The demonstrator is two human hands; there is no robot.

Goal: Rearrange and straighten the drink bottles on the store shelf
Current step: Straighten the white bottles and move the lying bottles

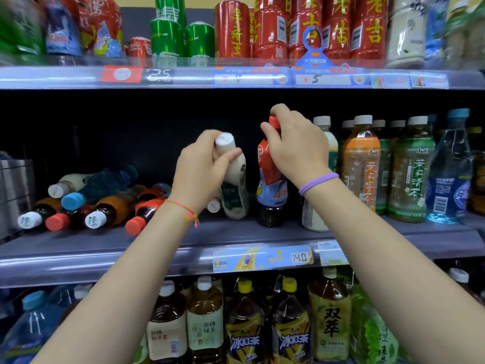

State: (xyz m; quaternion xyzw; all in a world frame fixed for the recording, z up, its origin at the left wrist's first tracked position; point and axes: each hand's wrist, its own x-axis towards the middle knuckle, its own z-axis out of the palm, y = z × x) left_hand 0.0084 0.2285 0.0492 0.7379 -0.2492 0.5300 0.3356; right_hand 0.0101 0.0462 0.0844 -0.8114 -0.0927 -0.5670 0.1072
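Leftmost on the middle shelf lies a heap of fallen bottles, caps toward us, some stacked on others, none yet stood up. Next along, our left hand curls round the neck of a pale milky bottle just under its white cap, and that bottle leans to the left with its base near the shelf; whether it rests there we cannot tell. Just beside it our right hand pinches the red cap of a dark cola bottle, which stands upright on the shelf. Further right the tea bottles stand in tidy rows. We judge these full plastic bottles fairly heavy and stiff, with glossy labels that could slip, so the neck below the cap ridge is the surest hold. A cap pinch serves for nudging or turning, hardly for lifting. The round fallen ones may roll when we pull one free.
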